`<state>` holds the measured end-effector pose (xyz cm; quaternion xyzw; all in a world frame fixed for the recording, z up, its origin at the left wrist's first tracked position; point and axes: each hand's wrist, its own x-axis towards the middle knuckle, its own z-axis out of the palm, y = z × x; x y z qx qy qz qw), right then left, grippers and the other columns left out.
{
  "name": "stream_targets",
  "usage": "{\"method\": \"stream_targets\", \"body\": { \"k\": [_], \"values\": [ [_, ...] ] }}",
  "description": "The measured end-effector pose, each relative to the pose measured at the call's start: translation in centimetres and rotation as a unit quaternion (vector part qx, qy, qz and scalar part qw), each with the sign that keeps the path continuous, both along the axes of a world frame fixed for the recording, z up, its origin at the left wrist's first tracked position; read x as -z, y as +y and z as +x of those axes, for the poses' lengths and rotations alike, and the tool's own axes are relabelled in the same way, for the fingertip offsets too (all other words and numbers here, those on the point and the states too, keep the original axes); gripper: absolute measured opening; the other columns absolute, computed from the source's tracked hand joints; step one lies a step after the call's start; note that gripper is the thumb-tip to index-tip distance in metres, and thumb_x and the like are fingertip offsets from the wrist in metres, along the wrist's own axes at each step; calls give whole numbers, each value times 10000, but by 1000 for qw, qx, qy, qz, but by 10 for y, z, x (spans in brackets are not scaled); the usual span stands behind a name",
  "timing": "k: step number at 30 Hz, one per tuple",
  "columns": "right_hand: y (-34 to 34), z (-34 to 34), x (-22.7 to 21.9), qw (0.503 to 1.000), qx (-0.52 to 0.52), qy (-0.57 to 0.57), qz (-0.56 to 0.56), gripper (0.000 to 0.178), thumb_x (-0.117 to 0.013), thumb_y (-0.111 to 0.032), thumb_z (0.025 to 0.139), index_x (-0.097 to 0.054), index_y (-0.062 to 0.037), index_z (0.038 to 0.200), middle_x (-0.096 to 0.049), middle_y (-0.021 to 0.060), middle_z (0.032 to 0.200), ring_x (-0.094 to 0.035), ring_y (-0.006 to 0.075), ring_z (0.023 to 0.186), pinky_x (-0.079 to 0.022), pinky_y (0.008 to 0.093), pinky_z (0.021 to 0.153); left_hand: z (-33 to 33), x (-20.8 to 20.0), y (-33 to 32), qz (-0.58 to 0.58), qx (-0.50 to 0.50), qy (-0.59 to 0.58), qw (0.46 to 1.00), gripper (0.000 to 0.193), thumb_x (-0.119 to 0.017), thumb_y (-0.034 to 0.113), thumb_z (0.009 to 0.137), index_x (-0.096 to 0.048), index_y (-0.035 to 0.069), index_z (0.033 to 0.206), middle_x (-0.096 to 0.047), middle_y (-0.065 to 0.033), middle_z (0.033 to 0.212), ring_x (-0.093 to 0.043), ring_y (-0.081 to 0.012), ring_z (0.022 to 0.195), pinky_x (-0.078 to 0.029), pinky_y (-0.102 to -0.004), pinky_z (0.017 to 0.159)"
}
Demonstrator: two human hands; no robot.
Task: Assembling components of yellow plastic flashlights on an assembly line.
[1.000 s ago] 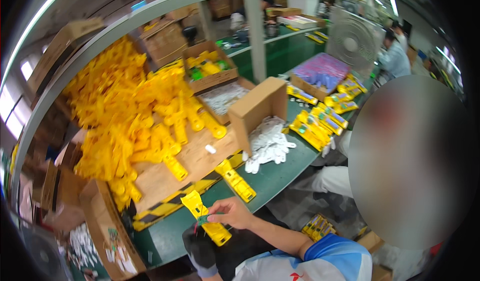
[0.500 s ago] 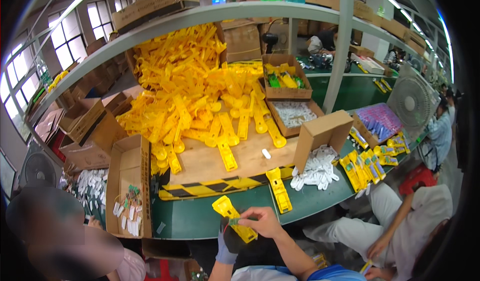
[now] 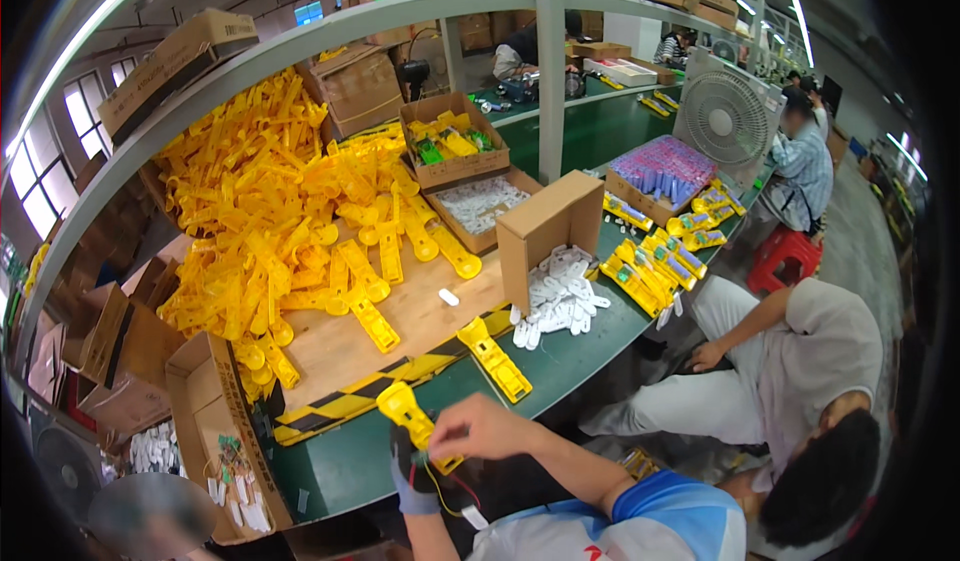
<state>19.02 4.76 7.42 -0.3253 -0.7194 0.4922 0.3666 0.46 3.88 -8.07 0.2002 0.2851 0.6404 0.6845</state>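
Observation:
My left hand (image 3: 412, 476), in a dark glove with a pale cuff, grips a yellow plastic housing (image 3: 400, 407) tilted over the table's near edge. Pinched fingers of my bare right hand (image 3: 484, 429) press at the housing's lower end; what they hold is hidden. Thin red and yellow wires (image 3: 437, 488) hang below, close to a small white block (image 3: 474, 517). Just beyond my hands, another yellow housing (image 3: 495, 363) lies on the green table (image 3: 340, 473), its hollow side up.
A big heap of yellow housings (image 3: 250, 221) covers the wooden board (image 3: 425, 321). White pieces (image 3: 562, 299) spill by an upright carton (image 3: 548, 233). At left stands a box (image 3: 195, 401) with boards and white parts. A co-worker (image 3: 810, 361) sits at right.
The view has swung right, so the table appears shifted left. The small green circuit board seen in my right fingers is now hidden, and the wires hang in sight below the housing.

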Motion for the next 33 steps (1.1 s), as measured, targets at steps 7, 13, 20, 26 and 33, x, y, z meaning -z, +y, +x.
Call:
{"method": "stream_targets", "body": {
  "k": [7, 13, 20, 26, 33],
  "values": [
    [56, 6, 68, 975, 60, 126, -172, 90, -735, -63, 848, -678, -32, 910, -685, 24, 863, -635, 95, 814, -526, 265, 768, 15, -5, 8, -32, 78, -49, 995, 403, -483, 370, 1003, -446, 122, 1318, -648, -135, 1015, -669, -237, 847, -574, -379, 709],
    [74, 3, 86, 976, 64, 126, -166, 111, -739, -14, 832, -682, -5, 927, -664, 12, 846, -610, 69, 763, -497, 214, 696, 17, -37, 5, -9, 23, 38, 999, 488, -444, 405, 1026, -439, 72, 1383, -565, -70, 1233, -564, -156, 1112, -463, -308, 942],
    [67, -7, 82, 976, 26, 123, -176, 122, -751, -34, 832, -685, 2, 928, -682, 23, 851, -623, 61, 769, -507, 204, 719, 13, -54, -4, -15, 24, 94, 995, 487, -475, 363, 1016, -432, 36, 1374, -593, -85, 1169, -603, -153, 1012, -486, -293, 871],
    [66, -13, 82, 986, 47, 83, -140, 113, -758, -41, 830, -696, 4, 913, -682, 15, 819, -619, 55, 746, -493, 198, 697, 12, -58, -5, -12, 42, 83, 996, 436, -477, 341, 1009, -456, 70, 1349, -612, -72, 1128, -636, -168, 974, -538, -312, 814],
    [69, -12, 86, 980, 69, 108, -151, 101, -760, -37, 827, -702, 6, 897, -680, 14, 806, -606, 47, 722, -483, 196, 679, 14, -62, 1, -26, 24, 77, 996, 494, -510, 377, 1005, -437, 49, 1367, -630, -85, 1056, -648, -162, 874, -527, -288, 754]
  ]
}}
